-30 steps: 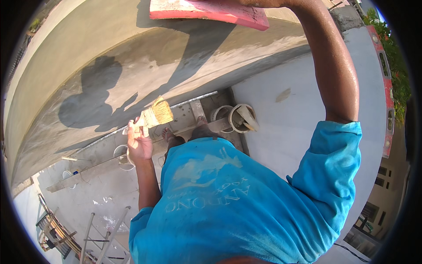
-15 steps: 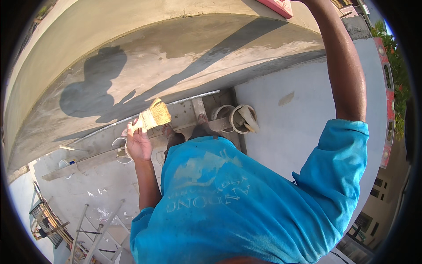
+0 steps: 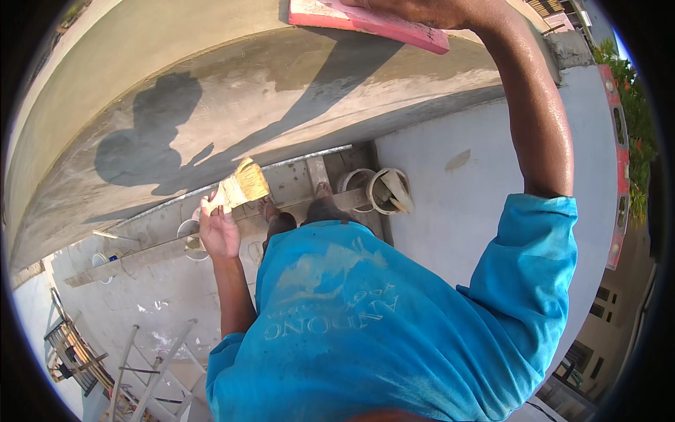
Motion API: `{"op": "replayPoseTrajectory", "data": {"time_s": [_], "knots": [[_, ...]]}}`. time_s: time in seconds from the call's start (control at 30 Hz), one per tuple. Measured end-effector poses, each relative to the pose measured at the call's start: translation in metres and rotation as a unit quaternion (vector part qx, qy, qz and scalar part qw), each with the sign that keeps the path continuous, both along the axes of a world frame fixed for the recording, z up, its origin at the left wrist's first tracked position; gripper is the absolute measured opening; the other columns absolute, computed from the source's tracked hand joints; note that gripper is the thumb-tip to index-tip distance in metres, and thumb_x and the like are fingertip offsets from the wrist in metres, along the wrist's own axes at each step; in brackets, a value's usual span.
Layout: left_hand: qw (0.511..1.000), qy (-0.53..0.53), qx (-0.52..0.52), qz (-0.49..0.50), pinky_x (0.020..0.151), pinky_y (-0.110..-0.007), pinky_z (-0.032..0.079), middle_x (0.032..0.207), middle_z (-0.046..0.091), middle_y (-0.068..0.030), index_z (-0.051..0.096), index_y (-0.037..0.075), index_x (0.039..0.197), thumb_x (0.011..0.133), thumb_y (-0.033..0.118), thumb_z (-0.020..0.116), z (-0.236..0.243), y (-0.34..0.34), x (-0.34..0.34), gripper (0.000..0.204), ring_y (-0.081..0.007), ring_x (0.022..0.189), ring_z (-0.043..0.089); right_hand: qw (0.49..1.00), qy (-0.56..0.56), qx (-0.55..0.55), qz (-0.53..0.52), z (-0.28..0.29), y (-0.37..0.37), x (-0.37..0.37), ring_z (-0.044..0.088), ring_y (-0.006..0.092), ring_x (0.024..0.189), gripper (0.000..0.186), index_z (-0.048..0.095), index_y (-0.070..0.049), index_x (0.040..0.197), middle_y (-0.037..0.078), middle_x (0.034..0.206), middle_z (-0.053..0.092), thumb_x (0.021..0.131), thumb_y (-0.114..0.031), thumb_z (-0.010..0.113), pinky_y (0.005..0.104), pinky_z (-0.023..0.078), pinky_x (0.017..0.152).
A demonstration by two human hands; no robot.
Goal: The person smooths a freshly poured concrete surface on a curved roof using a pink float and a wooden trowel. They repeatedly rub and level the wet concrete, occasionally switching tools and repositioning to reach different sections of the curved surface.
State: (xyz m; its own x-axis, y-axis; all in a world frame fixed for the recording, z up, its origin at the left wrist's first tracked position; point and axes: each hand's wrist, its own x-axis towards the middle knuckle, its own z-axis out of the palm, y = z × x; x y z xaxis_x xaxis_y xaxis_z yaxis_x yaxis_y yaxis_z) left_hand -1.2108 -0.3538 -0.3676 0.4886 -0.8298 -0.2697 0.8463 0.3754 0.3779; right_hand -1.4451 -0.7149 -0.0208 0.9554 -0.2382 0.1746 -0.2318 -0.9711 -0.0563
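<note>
My left hand (image 3: 221,231) grips a wide paintbrush (image 3: 242,184) by its handle, its pale yellow bristles pointing up and to the right. High at the top of the view, my right hand (image 3: 429,10) is closed on a red plastering float (image 3: 369,27), a long flat board. The float lies against the upper part of the plastered wall (image 3: 232,91), which shows darker damp patches and my shadow. How the right fingers wrap the float's handle is mostly out of view.
I stand on a narrow plank (image 3: 162,250) over a tiled floor. Two buckets (image 3: 387,191), one holding tools, are by my feet; another bucket (image 3: 191,239) is at left. A metal ladder (image 3: 151,373) stands lower left. A red spirit level (image 3: 620,162) leans along the right wall.
My right hand has swept the red float leftward along the top of the wall, bringing more of it into view. The left hand with the paintbrush has barely moved.
</note>
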Motion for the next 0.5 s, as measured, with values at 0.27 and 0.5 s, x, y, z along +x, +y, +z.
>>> {"op": "replayPoseTrajectory", "data": {"time_s": [0.27,0.5], "knots": [[0.999,0.032,-0.017,-0.009,0.103,-0.036,0.053,0.125,0.061,-0.0157,0.058,0.001,0.12,0.102,0.012,0.053,0.019,-0.026,-0.011,0.022,-0.0253,0.122,0.058,0.947,-0.048,-0.049,-0.314,0.022,0.004,-0.164,0.066,0.0214,0.098,0.034,0.068,-0.002,0.114,0.014,0.114,0.067,0.087,-0.02,0.076,0.0331,0.054,0.076],[0.971,0.097,-0.113,-0.186,0.086,-0.028,0.062,0.119,0.066,-0.0131,0.059,0.002,0.119,0.105,0.019,0.047,0.096,-0.101,-0.061,0.025,-0.0228,0.108,0.068,0.871,-0.294,0.389,-0.063,-0.121,0.158,-0.069,0.064,0.0298,0.097,0.046,0.061,-0.006,0.12,0.014,0.11,0.064,0.077,-0.01,0.078,0.0387,0.053,0.083]]}}
